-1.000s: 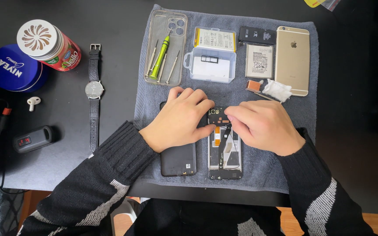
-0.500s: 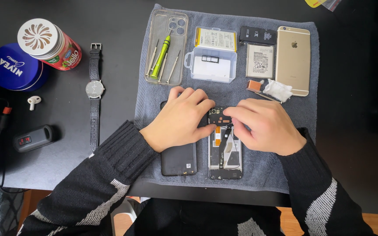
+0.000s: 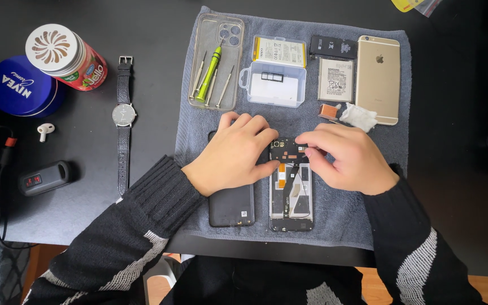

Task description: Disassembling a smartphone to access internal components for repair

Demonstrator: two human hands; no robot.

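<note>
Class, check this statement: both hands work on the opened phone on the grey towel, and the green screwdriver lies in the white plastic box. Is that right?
Not quite. The head view shows the green screwdriver lying in the clear phone case, not the white plastic box. The rest holds: the left hand and right hand work on the opened phone on the grey towel.

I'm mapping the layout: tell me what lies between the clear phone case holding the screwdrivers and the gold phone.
In the head view, between the clear phone case and the gold phone lie a small clear plastic box with a battery behind it, then two more batteries.
</note>
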